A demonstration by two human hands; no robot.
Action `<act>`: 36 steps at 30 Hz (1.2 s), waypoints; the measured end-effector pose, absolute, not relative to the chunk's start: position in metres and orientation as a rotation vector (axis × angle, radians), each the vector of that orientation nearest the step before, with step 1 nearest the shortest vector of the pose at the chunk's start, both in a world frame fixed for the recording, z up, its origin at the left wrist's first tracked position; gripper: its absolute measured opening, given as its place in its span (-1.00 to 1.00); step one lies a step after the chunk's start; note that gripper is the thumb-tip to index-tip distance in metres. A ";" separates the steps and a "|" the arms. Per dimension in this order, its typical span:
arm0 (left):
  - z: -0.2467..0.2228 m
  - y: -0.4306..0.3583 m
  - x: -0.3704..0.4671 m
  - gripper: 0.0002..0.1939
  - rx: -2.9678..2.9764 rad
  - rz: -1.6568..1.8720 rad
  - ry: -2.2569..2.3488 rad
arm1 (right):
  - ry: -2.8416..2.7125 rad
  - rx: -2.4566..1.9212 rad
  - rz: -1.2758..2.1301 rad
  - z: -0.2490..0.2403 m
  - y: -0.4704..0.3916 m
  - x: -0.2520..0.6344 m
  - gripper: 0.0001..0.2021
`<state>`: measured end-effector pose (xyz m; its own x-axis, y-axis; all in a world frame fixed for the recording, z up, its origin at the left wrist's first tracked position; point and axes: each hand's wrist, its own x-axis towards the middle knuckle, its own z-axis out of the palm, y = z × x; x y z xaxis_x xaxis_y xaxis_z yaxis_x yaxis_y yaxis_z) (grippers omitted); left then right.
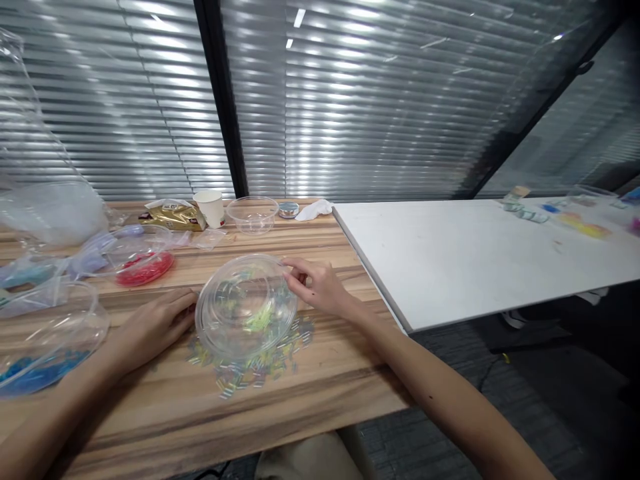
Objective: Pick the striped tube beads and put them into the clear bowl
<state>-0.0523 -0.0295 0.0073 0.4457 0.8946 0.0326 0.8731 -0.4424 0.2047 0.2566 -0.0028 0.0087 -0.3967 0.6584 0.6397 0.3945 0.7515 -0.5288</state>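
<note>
— Clear plastic bowl [246,308], turned upside down near the front edge of the wooden table [310,387], straight ahead and squarely between the two hands. Round, so no long axis to speak of — just a rim lying flat, or nearly flat, on the wood.

— And under it?

— Small pale beads [260,367], yellow, green and bluish, partly covered by the dome, partly spilled out toward the near side and to the right.

— Which hand closer?

— Both touching. Left hand [150,327] flat and low against the left rim, fingers stretched toward it, not closed around anything. Right hand [320,287] at the upper right rim, fingertips pinched lightly on the edge. Hard to call one nearer — right with the firmer hold, though.

— Farther out?

— To the left, a bag of red beads [145,267] well apart from the bowl, and a bag of blue beads [40,370] at the near left corner. Behind, along the blinds: an empty clear bowl [253,213], a paper cup [210,207], a gold packet [175,215], a small round tin [289,210]. Off to the right, a white table [475,260] butted against the wooden one, with small coloured bits at its far end, too blurred to name.
</note>
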 end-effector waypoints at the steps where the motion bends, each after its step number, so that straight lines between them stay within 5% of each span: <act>1: 0.007 -0.029 -0.052 -0.66 2.534 0.208 1.554 | -2.040 -0.797 0.369 0.009 -0.003 0.257 -0.72; 36: 0.010 -0.030 -0.052 -0.51 2.459 0.206 1.568 | -2.050 -0.759 0.346 0.008 -0.004 0.256 -0.73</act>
<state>-0.0516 -0.0301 0.0099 0.4218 0.9067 0.0014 0.8762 -0.4081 0.2563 0.2564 -0.0041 0.0079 -0.4112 0.6329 0.6560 0.3829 0.7730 -0.5058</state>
